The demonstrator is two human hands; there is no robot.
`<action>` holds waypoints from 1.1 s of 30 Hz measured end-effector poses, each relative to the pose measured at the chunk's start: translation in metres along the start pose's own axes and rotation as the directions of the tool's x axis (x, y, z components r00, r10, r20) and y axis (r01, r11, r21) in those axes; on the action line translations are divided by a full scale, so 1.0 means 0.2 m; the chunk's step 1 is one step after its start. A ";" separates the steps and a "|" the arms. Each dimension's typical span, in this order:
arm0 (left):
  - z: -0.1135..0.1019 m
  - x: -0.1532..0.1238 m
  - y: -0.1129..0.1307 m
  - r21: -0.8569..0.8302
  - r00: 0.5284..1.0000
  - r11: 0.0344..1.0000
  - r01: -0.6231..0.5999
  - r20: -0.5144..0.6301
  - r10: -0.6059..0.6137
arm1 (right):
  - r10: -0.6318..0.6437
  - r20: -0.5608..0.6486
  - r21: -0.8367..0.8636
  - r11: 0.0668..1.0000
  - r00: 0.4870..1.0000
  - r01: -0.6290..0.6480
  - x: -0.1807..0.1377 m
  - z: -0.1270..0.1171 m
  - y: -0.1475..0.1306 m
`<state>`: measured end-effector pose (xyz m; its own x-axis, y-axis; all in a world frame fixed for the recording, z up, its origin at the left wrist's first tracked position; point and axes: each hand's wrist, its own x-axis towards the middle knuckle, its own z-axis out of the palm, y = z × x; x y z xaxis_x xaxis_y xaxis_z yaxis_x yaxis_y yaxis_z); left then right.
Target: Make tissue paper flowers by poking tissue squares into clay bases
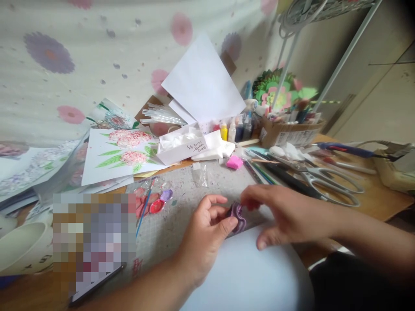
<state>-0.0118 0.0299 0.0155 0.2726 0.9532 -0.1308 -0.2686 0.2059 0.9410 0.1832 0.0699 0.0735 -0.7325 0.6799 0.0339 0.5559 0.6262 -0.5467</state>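
Both my hands meet over a grey cutting mat (181,224) at the middle of the desk. My left hand (207,233) pinches a small purple curled piece (238,214) between thumb and fingers. My right hand (285,216) touches the same purple piece from the right with its fingertips closed on it. A white sheet (246,276) lies under my hands at the near edge.
Large scissors (327,179), pens and a blue tool (343,150) lie at right. A pink lump (234,162), a white box (181,144), paint bottles (233,129) and flower paintings (123,155) crowd the back. A brush (144,211) and paint blobs (157,205) lie left, a cup (22,246) far left.
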 end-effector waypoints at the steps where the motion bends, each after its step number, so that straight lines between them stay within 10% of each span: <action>1: 0.00 0.00 0.00 0.004 1.000 1.000 -0.009 -0.010 0.009 | 0.025 0.061 -0.057 0.998 0.998 -0.022 -0.01 0.01 0.01; 9: 0.02 -0.04 0.06 0.078 0.994 0.991 -0.105 0.031 0.103 | -0.045 0.082 -0.313 0.947 0.996 0.069 -0.02 0.11 0.13; 15: 0.05 -0.07 0.08 0.114 0.978 0.993 -0.010 0.209 -0.014 | -0.084 -0.122 -0.379 0.925 0.989 0.031 0.06 0.10 0.20; 19: -0.01 0.00 0.06 0.243 0.994 0.970 -0.026 0.106 0.000 | -0.086 -0.219 -0.318 0.948 0.972 0.012 0.10 0.08 0.18; 25: -0.02 0.01 0.03 0.128 0.999 0.992 -0.018 0.028 0.015 | -0.139 -0.085 0.252 0.955 0.987 0.156 0.11 0.07 0.05; 33: -0.02 0.02 0.03 0.088 1.000 0.996 0.006 -0.020 -0.005 | -0.218 -0.157 0.292 0.921 0.963 0.256 0.17 0.12 0.05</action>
<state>-0.0162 0.0359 0.0186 0.2553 0.9565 -0.1413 -0.1850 0.1918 0.9638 0.1549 0.0895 0.0490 -0.7650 0.5785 0.2831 0.2099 0.6395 -0.7396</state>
